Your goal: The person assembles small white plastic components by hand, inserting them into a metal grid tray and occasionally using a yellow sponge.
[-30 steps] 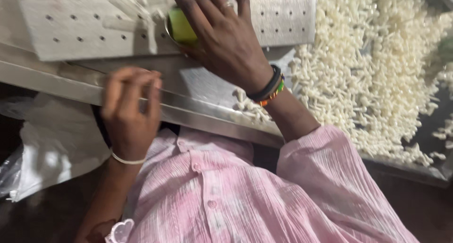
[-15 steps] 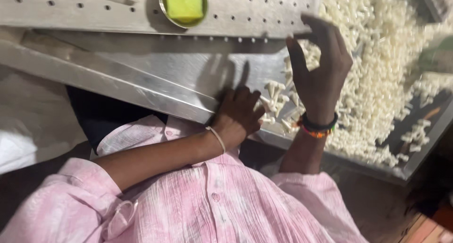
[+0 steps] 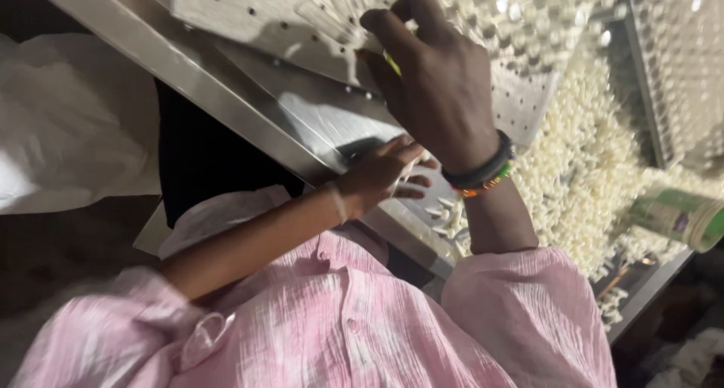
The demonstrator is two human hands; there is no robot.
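On the steel desk (image 3: 249,101), your left hand (image 3: 377,178) rests with fingers loosely curled over small white pieces (image 3: 445,218), gripping nothing clearly. Farther right, your right hand (image 3: 437,79) clasps a yellow-green object (image 3: 391,62) against the perforated plate (image 3: 249,15).

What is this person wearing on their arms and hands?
Both arms come out of a crinkled pink button shirt with the sleeves pushed up. The left hand has a thin pale band at the wrist. The right hand has dark bands and a multicoloured beaded bracelet. No gloves.
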